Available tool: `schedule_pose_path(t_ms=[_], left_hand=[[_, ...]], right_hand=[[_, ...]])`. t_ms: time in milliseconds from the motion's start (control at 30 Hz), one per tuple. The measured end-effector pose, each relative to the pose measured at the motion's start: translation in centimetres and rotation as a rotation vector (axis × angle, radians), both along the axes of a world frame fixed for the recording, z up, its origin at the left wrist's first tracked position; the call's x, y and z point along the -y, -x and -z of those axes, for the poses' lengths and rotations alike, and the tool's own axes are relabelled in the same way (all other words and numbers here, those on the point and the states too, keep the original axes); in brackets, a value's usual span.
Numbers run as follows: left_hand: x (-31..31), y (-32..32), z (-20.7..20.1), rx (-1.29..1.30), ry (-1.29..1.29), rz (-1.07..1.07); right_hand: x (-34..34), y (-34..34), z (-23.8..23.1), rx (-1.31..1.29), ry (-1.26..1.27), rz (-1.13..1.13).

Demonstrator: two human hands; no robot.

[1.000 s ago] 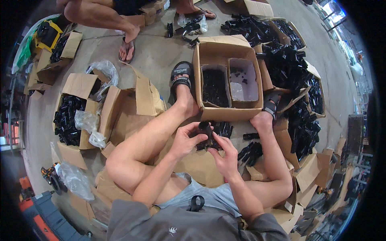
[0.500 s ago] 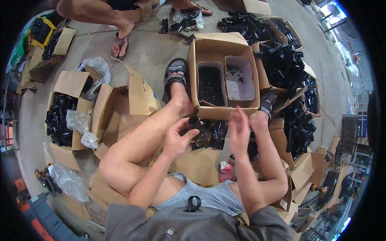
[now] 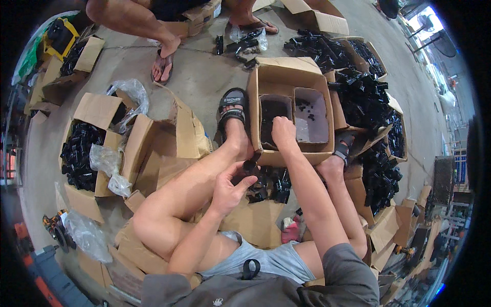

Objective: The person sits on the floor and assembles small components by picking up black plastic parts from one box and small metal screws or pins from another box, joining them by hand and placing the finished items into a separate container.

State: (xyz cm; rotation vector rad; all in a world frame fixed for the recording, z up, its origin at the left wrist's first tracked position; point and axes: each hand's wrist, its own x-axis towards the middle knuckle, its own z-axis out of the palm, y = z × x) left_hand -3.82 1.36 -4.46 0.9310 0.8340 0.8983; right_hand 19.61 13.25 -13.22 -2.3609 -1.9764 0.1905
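Note:
My left hand [image 3: 228,190] is closed round a short black plastic tube [image 3: 249,166], its round open end tilted up. Ahead of me, between my feet, stands an open cardboard box [image 3: 319,158] with two smaller open boxes inside. The left inner one holds a layer of small black pieces [image 3: 273,106]. My right hand [image 3: 284,132] reaches down into it, fingers bent together and their tips hidden; what they pinch cannot be made out. In the right inner box [image 3: 313,134] lie several scattered black bits. More black tubes [image 3: 280,187] lie just beyond my left hand.
Heaped black tubes [image 3: 360,100] fill boxes on the right. At left stand another box of black parts [image 3: 82,156], an open carton [image 3: 135,148] and clear plastic bags [image 3: 88,235]. Another person's foot [image 3: 162,66] is at the far left. A pink-and-white item [image 3: 290,230] lies between my legs.
My right hand has moved forward and left, from above the near edge of the cardboard box into its left inner box. The left hand still grips the tube. The whole view has shifted slightly.

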Motion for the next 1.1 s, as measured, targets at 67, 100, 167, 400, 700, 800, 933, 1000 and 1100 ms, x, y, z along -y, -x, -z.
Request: schedule_pose_path(t_ms=[67, 100, 167, 400, 700, 800, 933, 1000, 1100], left_hand=[[-0.3, 0.2, 0.1, -0.022, -0.017, -0.011], [-0.5, 0.2, 0.0, -0.024, -0.024, -0.017], [-0.6, 0.1, 0.2, -0.015, -0.023, -0.023], [-0.6, -0.1, 0.2, 0.117, 0.102, -0.083], [-0.7, -0.1, 1.1, 0.201, 0.168, -0.05], [-0.3, -0.4, 1.1, 0.198, 0.183, -0.032], [0.1, -0.7, 0.8, 0.189, 0.189, -0.005], [0.1, -0.9, 0.8, 0.174, 0.159, 0.002], [0.3, -1.1, 1.0, 0.157, 0.147, 0.003]], right_hand=[[-0.1, 0.1, 0.4, -0.008, -0.019, -0.01], [-0.1, 0.0, 0.4, -0.017, -0.035, -0.014], [0.0, -0.4, 0.7, -0.039, -0.031, 0.0], [2.4, 0.3, -3.0, -0.318, -0.251, 0.054], [14.7, 6.4, -12.9, -1.001, -0.556, 0.003], [15.5, 6.5, -13.0, -0.962, -0.567, 0.017], [16.1, 6.3, -12.8, -0.967, -0.572, 0.009], [16.3, 6.3, -12.8, -0.957, -0.578, -0.006], [16.4, 6.3, -12.7, -0.942, -0.57, -0.027]])
